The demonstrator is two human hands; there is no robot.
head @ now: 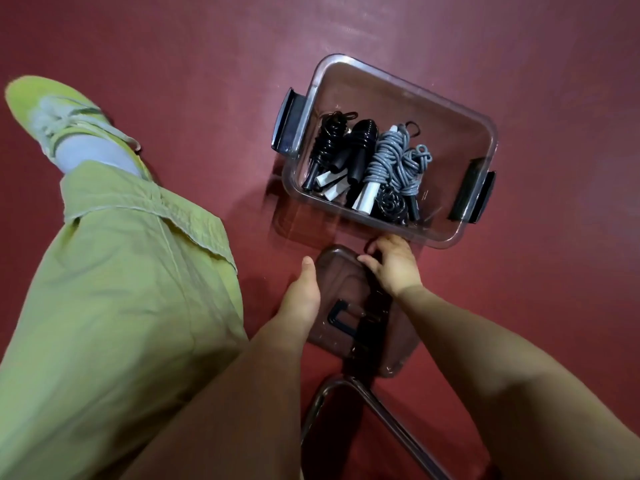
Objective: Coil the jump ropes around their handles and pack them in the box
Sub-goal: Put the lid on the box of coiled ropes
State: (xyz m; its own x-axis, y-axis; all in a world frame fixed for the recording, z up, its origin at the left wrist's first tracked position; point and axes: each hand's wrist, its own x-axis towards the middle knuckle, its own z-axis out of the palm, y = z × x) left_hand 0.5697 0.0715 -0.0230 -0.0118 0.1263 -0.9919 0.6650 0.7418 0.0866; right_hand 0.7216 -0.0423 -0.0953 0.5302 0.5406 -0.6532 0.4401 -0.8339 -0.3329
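A clear plastic box (pixel 460 109) with dark latches on two sides stands open on the red floor. Inside lie several coiled jump ropes: black ones (pixel 329 143) at the left and a grey one (pixel 391 154) with white handles in the middle. Just in front of the box is its tinted lid (pixel 343 282) with a black handle on top. My left hand (pixel 301 296) holds the lid's left edge, thumb up along the rim. My right hand (pixel 394 265) grips the lid's far right edge with curled fingers.
My left leg in green trousers (pixel 114 306) and a green shoe (pixel 52 112) stretches out at the left. A second clear rim or box edge (pixel 346 386) shows below the lid, near me. Red floor surrounds everything.
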